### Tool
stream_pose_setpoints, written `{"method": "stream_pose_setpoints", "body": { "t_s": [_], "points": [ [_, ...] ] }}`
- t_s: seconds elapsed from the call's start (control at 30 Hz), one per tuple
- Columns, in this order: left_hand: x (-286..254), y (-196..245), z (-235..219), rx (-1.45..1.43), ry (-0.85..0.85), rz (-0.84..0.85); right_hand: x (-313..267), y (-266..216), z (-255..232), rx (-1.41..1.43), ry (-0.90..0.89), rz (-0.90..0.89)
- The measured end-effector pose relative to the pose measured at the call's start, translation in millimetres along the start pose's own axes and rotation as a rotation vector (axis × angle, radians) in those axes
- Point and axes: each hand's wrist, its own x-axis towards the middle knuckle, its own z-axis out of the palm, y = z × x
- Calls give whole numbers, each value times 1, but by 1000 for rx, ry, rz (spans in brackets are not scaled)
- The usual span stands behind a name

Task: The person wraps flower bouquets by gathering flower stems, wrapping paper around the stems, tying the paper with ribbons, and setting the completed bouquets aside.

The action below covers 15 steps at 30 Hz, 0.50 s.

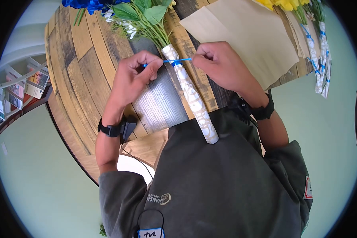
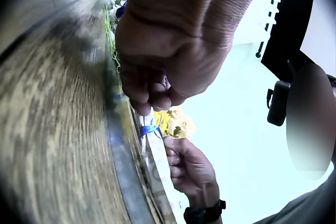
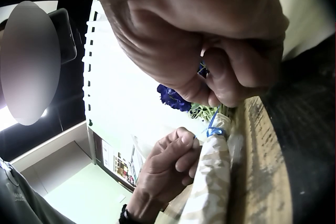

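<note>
A bouquet's stems are rolled in a white-and-tan patterned paper wrap, which slants from the tabletop to the person's dark apron. Near the top of the wrap, a thin blue ribbon circles it, its two ends drawn out to opposite sides. The left hand pinches one end between thumb and curled fingers. On the other side, the right hand grips the other end, fingers curled in. In the right wrist view, the ribbon shows as a small knot on the wrap. Green leaves and small white flowers fan out above.
Brown kraft paper sheets lie at the right of the round wooden table. Yellow flowers with wrapped stems hang over the right edge. Blue flowers lie at the far left. A rack of cards stands beyond the table.
</note>
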Motion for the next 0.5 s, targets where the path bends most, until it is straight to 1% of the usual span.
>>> {"method": "stream_pose_setpoints", "body": {
  "t_s": [0.07,0.1,0.17,0.23,0.33,0.37,0.4,0.43,0.47,0.5],
  "points": [
    [-8,-4,-1,49,12,33,-2,4,-2,-42,14,-19],
    [-11,-6,-1,95,18,63,-6,5,-1,-42,18,1],
    [-13,-5,3,142,46,68,-9,7,1,-41,23,22],
    [-14,-6,5,189,71,66,-11,10,3,-111,77,-16],
    [-13,-10,4,259,111,36,-12,10,3,-136,101,-30],
    [-13,-8,2,135,101,-48,-11,11,3,-137,95,-35],
    [-13,-6,0,10,92,-134,-11,11,3,-21,78,-72],
    [-12,-5,1,12,101,-133,-10,9,3,96,61,-110],
    [-10,-5,5,-149,78,-56,-9,4,3,98,54,-116],
    [-9,-4,8,-309,54,24,-8,-4,5,262,-14,-114]
  ]
}}
